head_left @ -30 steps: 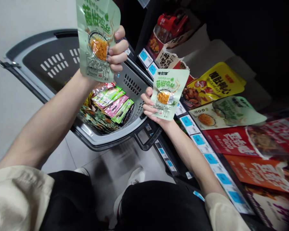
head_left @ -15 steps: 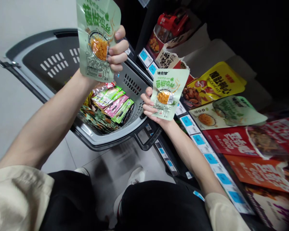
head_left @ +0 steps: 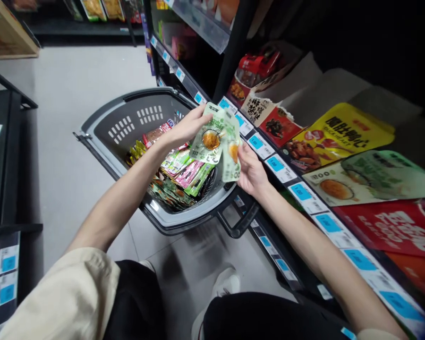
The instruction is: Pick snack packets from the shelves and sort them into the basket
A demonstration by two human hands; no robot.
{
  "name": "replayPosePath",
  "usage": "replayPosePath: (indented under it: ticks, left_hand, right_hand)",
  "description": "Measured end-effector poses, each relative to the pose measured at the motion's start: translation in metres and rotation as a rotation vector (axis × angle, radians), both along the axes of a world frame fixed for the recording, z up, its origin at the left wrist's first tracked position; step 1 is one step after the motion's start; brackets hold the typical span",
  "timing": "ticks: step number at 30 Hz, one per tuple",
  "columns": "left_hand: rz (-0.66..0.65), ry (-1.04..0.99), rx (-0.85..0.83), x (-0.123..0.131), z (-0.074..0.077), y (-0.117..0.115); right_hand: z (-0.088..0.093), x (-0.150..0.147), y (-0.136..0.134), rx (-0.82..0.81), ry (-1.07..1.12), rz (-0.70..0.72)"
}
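My left hand pinches a pale green snack pouch by its top edge, above the grey shopping basket. My right hand grips a second green pouch, turned edge-on, right beside the first one. The two pouches touch or overlap over the basket's near right corner. Inside the basket lie several small snack packets in green, pink and red.
A low shelf on the right carries a yellow pouch, a green pouch, red packs and blue price tags. More shelving runs behind the basket. A dark shelf unit stands at the left. Grey tile floor lies between.
My left hand has dropped from high up, down to the basket, and both pouches have come together. The camera view has tilted up, showing more of the aisle.
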State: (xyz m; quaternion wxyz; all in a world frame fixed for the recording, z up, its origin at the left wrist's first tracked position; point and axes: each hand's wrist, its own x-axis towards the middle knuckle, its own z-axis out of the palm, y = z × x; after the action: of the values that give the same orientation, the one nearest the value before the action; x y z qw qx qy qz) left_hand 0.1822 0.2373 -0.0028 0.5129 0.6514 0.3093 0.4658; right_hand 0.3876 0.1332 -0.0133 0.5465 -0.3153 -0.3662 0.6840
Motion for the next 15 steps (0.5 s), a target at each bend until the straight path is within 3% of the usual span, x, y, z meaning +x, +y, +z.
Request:
replayPosePath:
  ticks: [5,8,11,15]
  left_hand:
    - [-0.107,-0.145,-0.163,0.007,0.002,-0.01]
    - [-0.092,-0.148,-0.226,0.012,0.011,-0.02]
    - [-0.127,0.03,-0.216,0.014,0.024,-0.028]
    - [-0.01,0.4,-0.008,0.02,0.048,-0.042]
  right_hand:
    - [-0.003,-0.011,-0.005,0.024,-0.05,-0.138]
    - [-0.004,-0.02,-0.009,0.02,-0.119,-0.217]
    - [-0.007,-0.024,-0.007,0.037,-0.179,-0.251]
    - [-0.01,-0.023,-0.008,0.127,-0.251,-0.315]
